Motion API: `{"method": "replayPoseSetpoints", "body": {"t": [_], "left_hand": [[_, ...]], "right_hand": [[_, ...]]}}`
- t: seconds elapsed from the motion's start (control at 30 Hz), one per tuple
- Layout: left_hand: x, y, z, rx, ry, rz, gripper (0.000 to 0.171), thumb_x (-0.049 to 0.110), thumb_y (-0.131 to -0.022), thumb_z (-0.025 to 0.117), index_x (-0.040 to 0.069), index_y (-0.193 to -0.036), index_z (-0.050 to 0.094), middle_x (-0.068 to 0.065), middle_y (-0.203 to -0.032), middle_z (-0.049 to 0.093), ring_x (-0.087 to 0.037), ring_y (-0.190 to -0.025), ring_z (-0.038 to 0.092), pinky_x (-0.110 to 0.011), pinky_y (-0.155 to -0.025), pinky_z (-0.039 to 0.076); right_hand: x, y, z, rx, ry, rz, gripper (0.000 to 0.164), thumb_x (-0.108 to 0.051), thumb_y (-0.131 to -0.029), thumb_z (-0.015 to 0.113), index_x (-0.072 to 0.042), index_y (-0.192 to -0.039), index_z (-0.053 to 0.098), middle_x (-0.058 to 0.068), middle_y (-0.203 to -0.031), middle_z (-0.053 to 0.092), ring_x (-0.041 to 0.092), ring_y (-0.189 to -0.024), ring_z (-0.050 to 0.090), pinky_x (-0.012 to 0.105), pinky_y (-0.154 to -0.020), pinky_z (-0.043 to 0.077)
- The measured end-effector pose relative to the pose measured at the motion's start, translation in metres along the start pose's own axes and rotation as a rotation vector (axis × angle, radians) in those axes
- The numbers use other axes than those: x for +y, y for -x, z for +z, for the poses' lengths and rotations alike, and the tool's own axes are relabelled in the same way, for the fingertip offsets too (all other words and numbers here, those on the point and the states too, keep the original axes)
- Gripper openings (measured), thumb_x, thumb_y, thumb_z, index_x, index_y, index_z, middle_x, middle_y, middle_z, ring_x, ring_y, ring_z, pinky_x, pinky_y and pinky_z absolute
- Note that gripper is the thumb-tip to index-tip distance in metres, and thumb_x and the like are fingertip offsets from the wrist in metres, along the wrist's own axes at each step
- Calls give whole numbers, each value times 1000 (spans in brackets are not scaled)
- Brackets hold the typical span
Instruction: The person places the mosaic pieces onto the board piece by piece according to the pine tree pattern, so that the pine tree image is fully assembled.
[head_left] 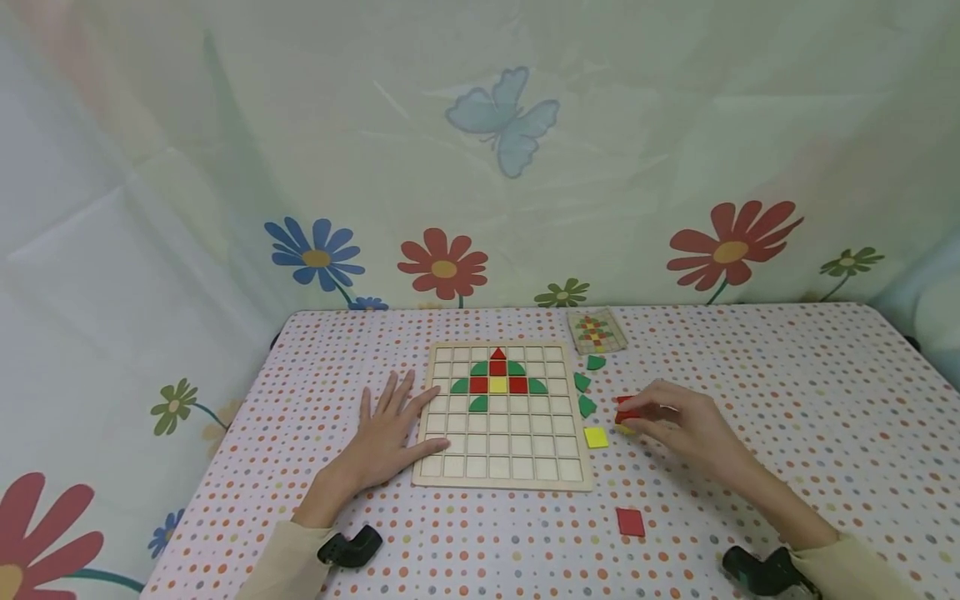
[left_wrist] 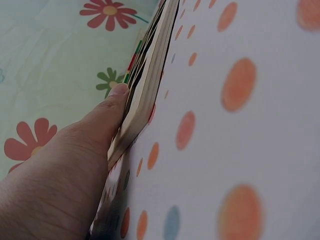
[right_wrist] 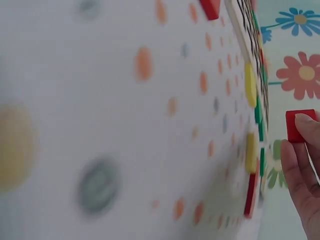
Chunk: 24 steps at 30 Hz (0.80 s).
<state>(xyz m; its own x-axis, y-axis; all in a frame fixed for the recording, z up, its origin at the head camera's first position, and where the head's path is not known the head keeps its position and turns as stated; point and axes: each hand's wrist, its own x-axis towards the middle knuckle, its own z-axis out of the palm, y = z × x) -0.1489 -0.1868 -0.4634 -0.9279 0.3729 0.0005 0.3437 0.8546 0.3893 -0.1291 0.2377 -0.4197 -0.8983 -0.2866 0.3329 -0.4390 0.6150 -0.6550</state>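
Observation:
My right hand (head_left: 686, 425) pinches a red square tile (right_wrist: 292, 126) between thumb and fingers, above the table to the right of the board. Beneath that hand lie a yellow tile (right_wrist: 250, 152) and another red tile (right_wrist: 250, 196). With fingers spread, my left hand (head_left: 382, 442) rests at the left edge of a wooden grid board (head_left: 502, 472); its thumb (left_wrist: 107, 112) lies over the rim. In the board's upper half, red squares, a red triangle, a yellow square (head_left: 498, 385) and green rounded pieces (head_left: 478, 404) form a pattern.
Green pieces (head_left: 587, 406) and a yellow square (head_left: 596, 437) lie along the board's right side. A single red square (head_left: 631, 522) sits nearer the front. Behind them is a small pattern card (head_left: 597, 332). A dotted cloth (head_left: 525, 542) covers the table.

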Motion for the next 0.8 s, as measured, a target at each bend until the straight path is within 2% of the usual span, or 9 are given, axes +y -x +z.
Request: {"method": "replayPoseSetpoints", "body": {"t": [0.2, 0.4, 0.6, 0.8], "left_hand": [[0, -1, 2, 1, 0, -1, 87, 68, -94, 61, 26, -165, 35, -15, -175, 9, -39, -161, -4, -72, -120, -9], [1, -2, 0, -35, 6, -16, 86, 67, -95, 61, 26, -166, 34, -14, -176, 5, -37, -161, -9, -71, -120, -12], [1, -2, -2, -55, 1, -18, 86, 66, -96, 61, 25, -166, 33, -14, -176, 3, -37, -161, -10, -71, -120, -13], [1, -1, -3, -53, -5, -22, 86, 67, -96, 60, 26, -166, 32, -14, -176, 3, -36, -161, -11, -70, -120, -13]], "right_hand": [[-19, -23, 12, -78, -26, -2, 26, 6, -82, 84, -7, -105, 81, -1, -98, 69, 8, -88, 65, 22, -79, 60], [-32, -51, 28, -131, -64, -44, 21, 4, -86, 82, -5, -105, 81, 1, -97, 69, 17, -88, 67, 27, -77, 61], [-41, -74, 48, -169, -123, -54, 19, 0, -89, 81, -3, -107, 81, 3, -95, 69, 19, -89, 65, 30, -80, 62], [-43, -88, 69, -220, -167, -41, 17, 1, -91, 79, -2, -108, 82, 2, -94, 67, 18, -88, 62, 33, -83, 62]]}}
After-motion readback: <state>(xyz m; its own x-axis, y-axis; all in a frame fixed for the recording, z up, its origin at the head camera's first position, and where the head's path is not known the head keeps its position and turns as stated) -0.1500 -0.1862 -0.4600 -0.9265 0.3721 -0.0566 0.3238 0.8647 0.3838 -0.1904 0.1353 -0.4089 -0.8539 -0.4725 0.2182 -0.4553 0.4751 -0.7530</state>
